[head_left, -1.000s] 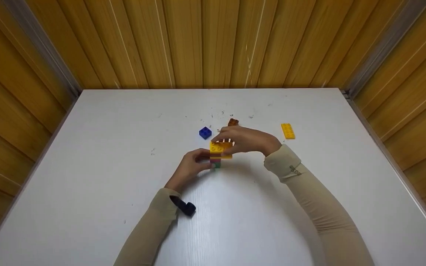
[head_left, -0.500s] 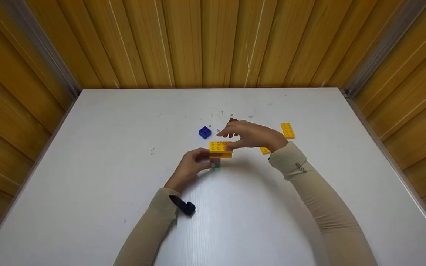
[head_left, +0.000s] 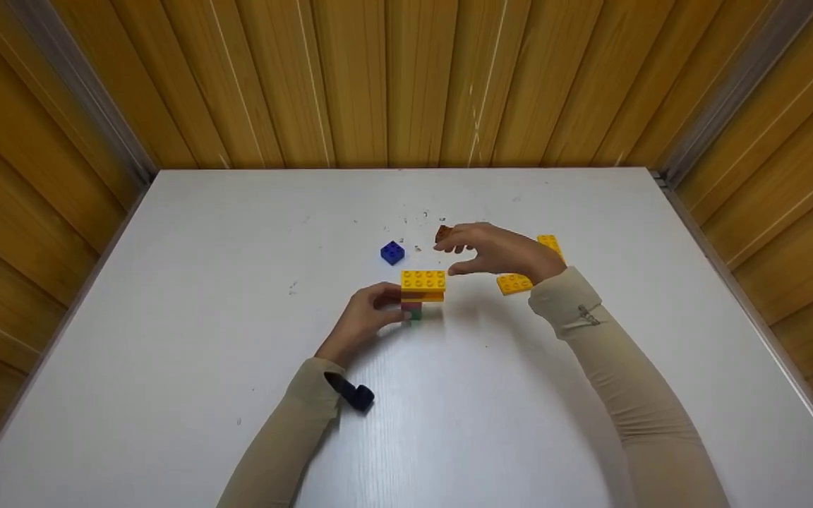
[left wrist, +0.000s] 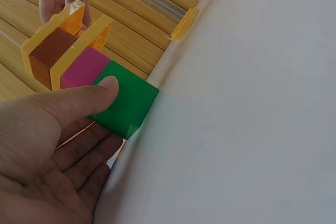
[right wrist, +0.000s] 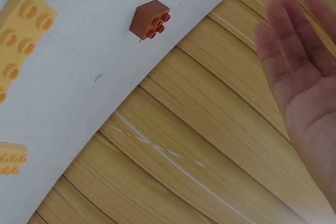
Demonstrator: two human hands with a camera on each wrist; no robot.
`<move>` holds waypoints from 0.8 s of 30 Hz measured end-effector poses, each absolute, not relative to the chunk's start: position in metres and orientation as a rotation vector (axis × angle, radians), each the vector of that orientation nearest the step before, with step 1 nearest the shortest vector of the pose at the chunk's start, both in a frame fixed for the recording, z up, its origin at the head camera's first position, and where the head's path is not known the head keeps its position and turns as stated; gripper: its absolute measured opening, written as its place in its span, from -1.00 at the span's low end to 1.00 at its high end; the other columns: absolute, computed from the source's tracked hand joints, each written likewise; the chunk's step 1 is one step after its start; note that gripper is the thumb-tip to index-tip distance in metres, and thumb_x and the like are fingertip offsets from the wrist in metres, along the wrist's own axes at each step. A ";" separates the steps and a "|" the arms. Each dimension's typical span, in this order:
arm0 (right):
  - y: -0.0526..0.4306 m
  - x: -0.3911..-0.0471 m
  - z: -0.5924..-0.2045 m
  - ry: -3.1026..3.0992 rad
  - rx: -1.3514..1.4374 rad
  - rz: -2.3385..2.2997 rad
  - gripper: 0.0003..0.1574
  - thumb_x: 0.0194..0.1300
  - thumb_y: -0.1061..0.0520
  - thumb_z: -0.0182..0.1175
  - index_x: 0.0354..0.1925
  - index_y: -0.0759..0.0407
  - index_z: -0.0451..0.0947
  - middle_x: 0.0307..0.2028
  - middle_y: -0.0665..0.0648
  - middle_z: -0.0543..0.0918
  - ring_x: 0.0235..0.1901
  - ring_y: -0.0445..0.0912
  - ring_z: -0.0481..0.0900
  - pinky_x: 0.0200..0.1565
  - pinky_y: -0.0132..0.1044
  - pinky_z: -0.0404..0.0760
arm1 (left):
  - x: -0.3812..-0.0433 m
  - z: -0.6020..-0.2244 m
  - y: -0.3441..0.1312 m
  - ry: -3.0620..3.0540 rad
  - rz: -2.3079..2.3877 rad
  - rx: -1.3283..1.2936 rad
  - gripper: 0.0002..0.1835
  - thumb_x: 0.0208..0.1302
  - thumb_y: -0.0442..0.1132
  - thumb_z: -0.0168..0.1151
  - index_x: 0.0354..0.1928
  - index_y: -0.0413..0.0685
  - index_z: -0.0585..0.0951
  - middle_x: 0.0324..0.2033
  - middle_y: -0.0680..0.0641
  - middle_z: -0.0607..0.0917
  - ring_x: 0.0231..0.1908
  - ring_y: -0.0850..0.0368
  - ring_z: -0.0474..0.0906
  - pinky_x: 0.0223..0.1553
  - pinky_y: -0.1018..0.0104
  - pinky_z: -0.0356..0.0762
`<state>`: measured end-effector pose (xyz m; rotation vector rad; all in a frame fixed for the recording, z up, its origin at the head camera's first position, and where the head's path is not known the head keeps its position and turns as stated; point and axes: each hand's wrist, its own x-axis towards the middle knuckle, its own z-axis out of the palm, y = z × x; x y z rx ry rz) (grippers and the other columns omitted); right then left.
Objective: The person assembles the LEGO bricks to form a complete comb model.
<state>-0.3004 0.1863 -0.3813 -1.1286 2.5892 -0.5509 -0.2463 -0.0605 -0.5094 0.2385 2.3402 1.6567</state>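
Note:
My left hand (head_left: 364, 315) grips the bottom of a small brick tower, its thumb lying on the green brick (left wrist: 131, 100). Above the green one come a magenta brick (left wrist: 83, 67), a yellow plate (left wrist: 56, 75), a brown brick (left wrist: 44, 59) and another yellow plate (head_left: 423, 281) on top. Both plates stick out to the right of the lower bricks. My right hand (head_left: 495, 252) hovers just right of the tower, fingers loosely bent and holding nothing. In the right wrist view its palm (right wrist: 320, 103) is bare.
Behind the tower lie a blue brick (head_left: 392, 252) and a loose brown brick (right wrist: 150, 19). Two more yellow plates rest at the right, the nearer plate (head_left: 514, 284) partly under my right wrist, the farther plate (head_left: 547, 242) beyond it. Wood-patterned walls (head_left: 413, 85) bound the white table (head_left: 251, 247).
My right hand has let go of the top yellow plate and drawn back up and to the right, uncovering the plate's studs. The left hand and the tower have stayed put.

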 end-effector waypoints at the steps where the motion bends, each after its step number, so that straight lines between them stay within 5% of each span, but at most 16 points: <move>1: 0.188 -0.301 -0.382 2.592 -1.116 -0.546 -0.45 0.23 0.08 0.31 0.17 0.19 0.52 0.08 0.16 0.60 -0.01 0.03 0.58 0.06 -0.07 0.60 | -0.246 -0.510 -0.060 2.340 1.657 0.237 -0.57 0.14 -0.28 0.37 0.09 0.05 0.58 0.00 0.04 0.67 0.07 0.12 0.56 0.27 0.18 0.41; 24: 0.213 -0.329 -0.408 2.668 -0.883 -0.716 -0.41 0.27 0.07 0.27 0.24 0.16 0.46 0.12 0.20 0.56 0.11 0.08 0.49 0.18 0.01 0.51 | -0.245 -0.509 -0.059 2.344 1.654 0.218 -0.57 0.13 -0.31 0.37 0.07 0.06 0.58 0.01 0.03 0.67 0.09 0.11 0.56 0.27 0.18 0.41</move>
